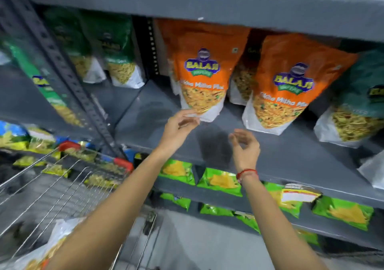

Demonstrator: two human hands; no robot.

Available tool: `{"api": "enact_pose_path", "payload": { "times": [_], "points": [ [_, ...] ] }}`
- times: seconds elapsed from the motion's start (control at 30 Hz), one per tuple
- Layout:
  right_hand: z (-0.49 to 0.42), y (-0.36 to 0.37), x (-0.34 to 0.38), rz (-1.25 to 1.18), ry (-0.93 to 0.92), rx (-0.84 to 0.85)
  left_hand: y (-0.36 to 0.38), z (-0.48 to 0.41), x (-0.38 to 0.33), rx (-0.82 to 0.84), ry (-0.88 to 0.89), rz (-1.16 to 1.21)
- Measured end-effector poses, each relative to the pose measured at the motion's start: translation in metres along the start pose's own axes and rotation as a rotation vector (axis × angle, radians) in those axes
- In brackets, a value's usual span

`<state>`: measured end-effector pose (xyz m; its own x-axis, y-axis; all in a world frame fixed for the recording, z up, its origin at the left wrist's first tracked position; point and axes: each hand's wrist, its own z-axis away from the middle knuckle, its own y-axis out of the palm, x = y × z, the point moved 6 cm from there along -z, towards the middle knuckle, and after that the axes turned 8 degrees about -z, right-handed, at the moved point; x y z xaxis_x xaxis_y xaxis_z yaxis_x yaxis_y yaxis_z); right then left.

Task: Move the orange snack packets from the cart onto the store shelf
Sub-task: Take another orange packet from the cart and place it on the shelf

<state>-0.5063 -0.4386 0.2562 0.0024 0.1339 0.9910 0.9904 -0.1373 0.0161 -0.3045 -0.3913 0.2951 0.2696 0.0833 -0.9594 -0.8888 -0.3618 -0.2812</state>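
Two orange snack packets stand upright on the grey store shelf (291, 155): one (201, 76) in the middle and another (291, 82) to its right, with more orange packets (242, 78) behind them. My left hand (179, 125) is just below the middle packet, fingers loosely apart, fingertips at its white bottom edge. My right hand (245, 147) hovers over the bare shelf front, fingers curled and holding nothing. A packet with orange and white print (49, 247) lies in the wire cart (62, 186) at the lower left, partly hidden by my left forearm.
Green packets (116, 61) stand on the shelf bay to the left, behind a slanted metal upright (68, 68). A dark green packet (357, 95) stands at the right. Small green packets (220, 181) hang along the lower shelf edges. The cart's red corners (124, 163) touch the shelving.
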Motion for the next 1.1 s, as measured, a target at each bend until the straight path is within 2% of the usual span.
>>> {"api": "enact_pose_path", "payload": {
  "times": [0.17,0.3,0.43,0.53,0.63,0.73,0.83,0.9,1.03,1.1],
  "points": [
    [0.080,0.143,0.010,0.000,-0.014,0.446,-0.125,0.053,0.072,-0.187,-0.125,-0.044],
    [0.159,0.243,-0.007,0.071,0.021,0.778,-0.226,0.113,0.145,-0.400,-0.304,-0.067],
    [0.237,0.313,-0.046,0.209,0.081,1.055,-0.289,0.179,0.219,-0.556,-0.482,-0.045],
    [0.292,0.347,-0.083,0.372,0.150,1.257,-0.319,0.237,0.280,-0.659,-0.688,-0.029],
    [0.338,0.369,-0.122,0.542,0.151,1.440,-0.329,0.292,0.344,-0.660,-0.891,-0.033],
    [0.367,0.381,-0.154,0.736,0.103,1.619,-0.329,0.323,0.387,-0.617,-1.031,-0.182],
    [0.385,0.392,-0.179,0.873,0.048,1.764,-0.323,0.326,0.422,-0.488,-1.063,-0.242],
    [0.397,0.410,-0.201,0.956,-0.101,1.886,-0.321,0.324,0.448,-0.429,-1.079,-0.254],
    [0.429,0.452,-0.242,1.158,-0.772,2.232,-0.323,0.308,0.485,-0.301,-1.066,-0.395],
    [0.449,0.467,-0.250,1.195,-1.031,2.308,-0.324,0.301,0.492,-0.260,-1.069,-0.468]
  ]
}}
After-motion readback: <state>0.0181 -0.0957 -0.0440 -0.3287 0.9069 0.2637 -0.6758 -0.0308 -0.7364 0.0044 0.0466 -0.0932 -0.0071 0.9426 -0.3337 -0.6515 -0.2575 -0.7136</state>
